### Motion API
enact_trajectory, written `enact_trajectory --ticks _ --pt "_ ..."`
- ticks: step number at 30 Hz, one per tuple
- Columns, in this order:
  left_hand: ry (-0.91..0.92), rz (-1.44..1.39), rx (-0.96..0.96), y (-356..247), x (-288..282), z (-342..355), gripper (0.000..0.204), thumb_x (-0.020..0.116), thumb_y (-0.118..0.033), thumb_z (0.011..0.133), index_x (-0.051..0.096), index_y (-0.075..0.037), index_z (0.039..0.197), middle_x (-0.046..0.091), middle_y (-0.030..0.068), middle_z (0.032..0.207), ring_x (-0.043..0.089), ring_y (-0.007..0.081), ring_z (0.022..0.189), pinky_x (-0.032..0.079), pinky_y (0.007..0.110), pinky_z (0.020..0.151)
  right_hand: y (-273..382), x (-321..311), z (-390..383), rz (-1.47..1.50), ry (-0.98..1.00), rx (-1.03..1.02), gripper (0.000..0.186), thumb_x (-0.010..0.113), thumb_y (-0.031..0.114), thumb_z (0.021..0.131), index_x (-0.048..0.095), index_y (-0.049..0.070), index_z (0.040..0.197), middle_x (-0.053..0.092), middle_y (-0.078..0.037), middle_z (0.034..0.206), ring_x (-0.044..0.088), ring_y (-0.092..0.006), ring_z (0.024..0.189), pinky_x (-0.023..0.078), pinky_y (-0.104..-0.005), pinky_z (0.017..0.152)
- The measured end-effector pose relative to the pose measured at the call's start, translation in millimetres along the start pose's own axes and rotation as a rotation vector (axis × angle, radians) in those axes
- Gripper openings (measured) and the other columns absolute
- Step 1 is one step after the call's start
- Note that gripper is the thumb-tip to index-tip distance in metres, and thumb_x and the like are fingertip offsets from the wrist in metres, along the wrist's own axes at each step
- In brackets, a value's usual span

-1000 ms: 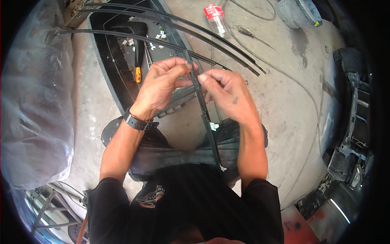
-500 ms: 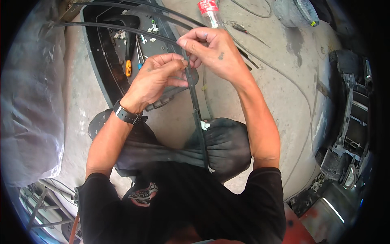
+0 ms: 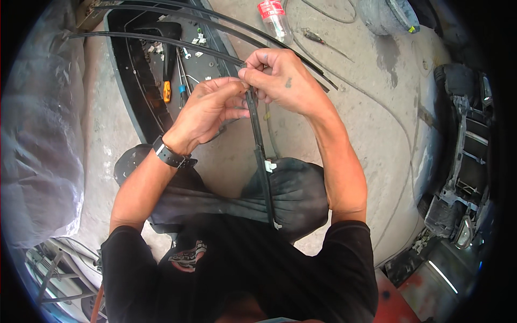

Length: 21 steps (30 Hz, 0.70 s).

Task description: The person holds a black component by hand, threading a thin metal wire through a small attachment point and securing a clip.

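A long black trim strip [image 3: 260, 156] runs from my lap up to both hands. Beyond my fingers, a thin black strip bends away to the far left; whether the two are one piece is hidden by my fingertips. My left hand [image 3: 211, 107] pinches the lap length near its upper end, between thumb and fingers. Right beside it, my right hand [image 3: 281, 79] has thumb and fingers closed at the bend, its fingertips almost touching my left thumb. A white clip [image 3: 270, 166] sits on the strip above my right thigh, with another white clip [image 3: 277, 225] lower down.
A dark plastic car panel [image 3: 121, 70] lies ahead, holding white clips, a yellow-handled tool [image 3: 167, 91] and a blue-handled tool [image 3: 182, 89]. More black strips [image 3: 291, 49] cross it. A bottle [image 3: 276, 24], screwdriver [image 3: 315, 36] and bucket [image 3: 383, 16] stand or lie beyond. Car parts [image 3: 463, 156] line the right.
My right hand has come slightly nearer to me, its fingertips closing in on my left thumb. The bend of the strip has shifted a little toward me with it.
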<state>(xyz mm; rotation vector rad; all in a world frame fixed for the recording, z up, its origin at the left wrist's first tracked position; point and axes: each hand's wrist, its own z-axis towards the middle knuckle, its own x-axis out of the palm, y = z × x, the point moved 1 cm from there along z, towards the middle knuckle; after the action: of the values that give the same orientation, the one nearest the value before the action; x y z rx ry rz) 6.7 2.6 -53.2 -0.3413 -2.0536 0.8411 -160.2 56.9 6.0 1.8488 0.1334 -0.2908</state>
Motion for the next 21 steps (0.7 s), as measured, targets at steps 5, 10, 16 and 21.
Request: enact_trajectory --ticks 5,10,16,21 --pt "0.050 -0.219 -0.050 11.2 7.6 -7.6 0.017 0.053 -0.010 0.099 0.059 -0.002 0.112 0.066 0.0075 0.108 0.067 0.0192 0.086 0.058 0.031 0.073 -18.5 -10.7 -2.8 -0.034 0.010 -0.120 0.018 0.066 0.019 0.092 0.063 0.003 0.086 0.060 0.002 0.070 0.056 -0.0041 0.058 0.045 -0.0219 0.050" --pt "-0.034 -0.013 0.008 19.7 25.0 -18.2 0.012 0.058 -0.013 0.098 0.061 -0.005 0.106 0.066 0.0029 0.099 0.064 0.0110 0.084 0.056 0.027 0.070 -21.3 -6.2 2.3 0.047 0.001 -0.042 0.017 0.065 0.013 0.092 0.059 -0.001 0.083 0.059 0.000 0.072 0.055 -0.0058 0.062 0.046 -0.0257 0.052" --pt "-0.097 0.024 0.071 31.4 38.0 -12.7 0.009 0.063 -0.016 0.096 0.062 -0.007 0.096 0.066 0.0004 0.093 0.060 0.0056 0.076 0.051 0.023 0.062 -28.5 -13.5 -0.7 -0.044 -0.009 -0.120 0.018 0.065 0.014 0.092 0.058 -0.002 0.086 0.057 0.000 0.073 0.054 -0.0062 0.064 0.046 -0.0248 0.052" --pt "-0.122 0.045 0.118 36.2 38.5 -15.4 0.009 0.058 -0.016 0.098 0.064 -0.009 0.098 0.067 -0.0014 0.093 0.062 0.0073 0.079 0.049 0.023 0.062 -27.7 -10.2 -1.8 0.004 0.005 -0.056 0.019 0.065 0.014 0.092 0.059 -0.003 0.092 0.058 -0.001 0.074 0.055 -0.0063 0.064 0.048 -0.0252 0.052"
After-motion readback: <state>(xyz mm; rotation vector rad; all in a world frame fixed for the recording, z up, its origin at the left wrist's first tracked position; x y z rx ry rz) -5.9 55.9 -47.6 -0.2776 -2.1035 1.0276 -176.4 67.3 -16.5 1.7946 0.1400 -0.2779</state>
